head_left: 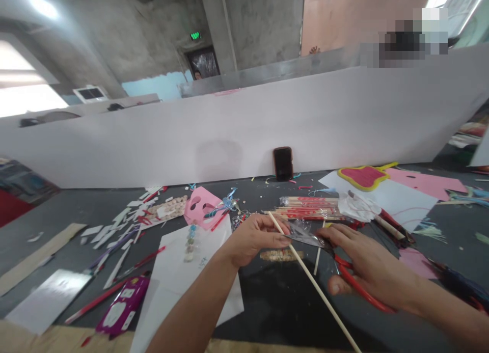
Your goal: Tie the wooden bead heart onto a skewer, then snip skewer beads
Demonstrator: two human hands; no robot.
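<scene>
My left hand is closed, pinching a long thin wooden stick that slants from its fingers down toward the lower right. My right hand grips red-handled scissors, fingers through the loops. The scissor blades point left and meet the stick just beside my left fingertips. Both hands hover over the dark table.
A bundle of red-printed sticks in clear wrap lies behind the hands. A pink mask cut-out, white paper sheets, paper scraps, a magenta packet, a dark phone against the white partition, pink and yellow foam shapes.
</scene>
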